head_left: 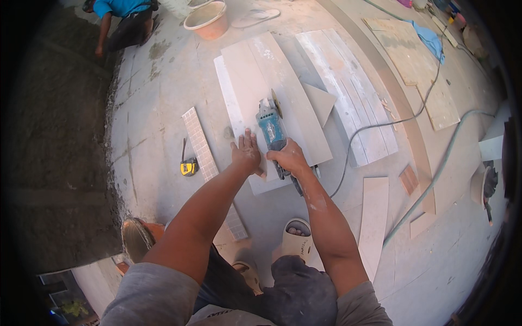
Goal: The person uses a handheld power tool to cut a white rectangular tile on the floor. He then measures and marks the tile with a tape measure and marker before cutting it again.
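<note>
My right hand (291,157) is wrapped round the rear of a blue angle grinder (270,127), whose metal head and upright disc (277,103) point away from me. The grinder is over a large beige tile (253,70) that overlaps a paler tile (224,92). Left of the grinder, my left hand (247,154) lies on the tiles with its fingers stretched out. Whether the disc touches the tile I cannot tell. Nearby on the left are a narrow patterned tile strip (200,142) and a yellow and black tape measure (188,167).
Grooved white boards (348,98) lie to the right, crossed by the black cord (375,125). A green hose (448,157) and plywood (399,51) lie farther right. An orange bucket (206,22) stands at the back. At far left, a person in blue (128,22) crouches beside dark wet mortar (60,136).
</note>
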`<state>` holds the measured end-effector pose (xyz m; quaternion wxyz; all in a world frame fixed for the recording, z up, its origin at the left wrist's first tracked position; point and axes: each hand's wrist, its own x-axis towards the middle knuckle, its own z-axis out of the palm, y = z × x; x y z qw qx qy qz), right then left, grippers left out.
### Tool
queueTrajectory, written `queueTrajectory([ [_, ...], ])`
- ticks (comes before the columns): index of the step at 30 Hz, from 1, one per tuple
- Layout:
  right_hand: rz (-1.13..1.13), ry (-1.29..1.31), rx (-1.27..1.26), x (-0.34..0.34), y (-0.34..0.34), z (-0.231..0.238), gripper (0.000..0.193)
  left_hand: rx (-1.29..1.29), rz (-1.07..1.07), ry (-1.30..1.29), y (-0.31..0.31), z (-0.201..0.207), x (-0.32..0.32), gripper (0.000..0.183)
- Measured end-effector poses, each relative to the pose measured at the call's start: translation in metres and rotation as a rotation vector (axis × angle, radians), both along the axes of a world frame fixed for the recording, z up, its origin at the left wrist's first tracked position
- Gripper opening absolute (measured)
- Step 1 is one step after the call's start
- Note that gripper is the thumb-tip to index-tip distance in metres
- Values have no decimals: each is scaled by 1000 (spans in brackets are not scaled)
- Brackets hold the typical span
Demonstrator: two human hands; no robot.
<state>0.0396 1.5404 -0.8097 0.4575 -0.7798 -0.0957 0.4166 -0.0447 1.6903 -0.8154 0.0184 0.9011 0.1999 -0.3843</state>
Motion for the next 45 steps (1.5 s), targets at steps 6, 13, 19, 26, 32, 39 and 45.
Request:
queueTrajectory([
  [6, 16, -58, -22, -4, -3, -5, 80, 1, -1, 1, 0, 0, 0, 165],
  [13, 29, -30, -33, -8, -9, -7, 85, 12, 4, 60, 1, -4, 4, 169],
  [19, 29, -57, -56, -11, -11, -10, 87, -12, 18, -18, 2, -4, -1, 164],
  [26, 44, -41, -58, -14, -18, -8, 88, -5, 1, 22, 1, 0, 2, 166],
  [32, 45, -36, -66, -15, -19, -7, 88, 4, 5, -9, 4, -7, -1, 165],
  [39, 47, -17, -68, -16, -21, -10, 88, 3, 3, -10, 5, -10, -2, 164],
  [45, 43, -3, -49, -17, -23, -11, 86, -3, 0, -26, 6, -10, -3, 165],
])
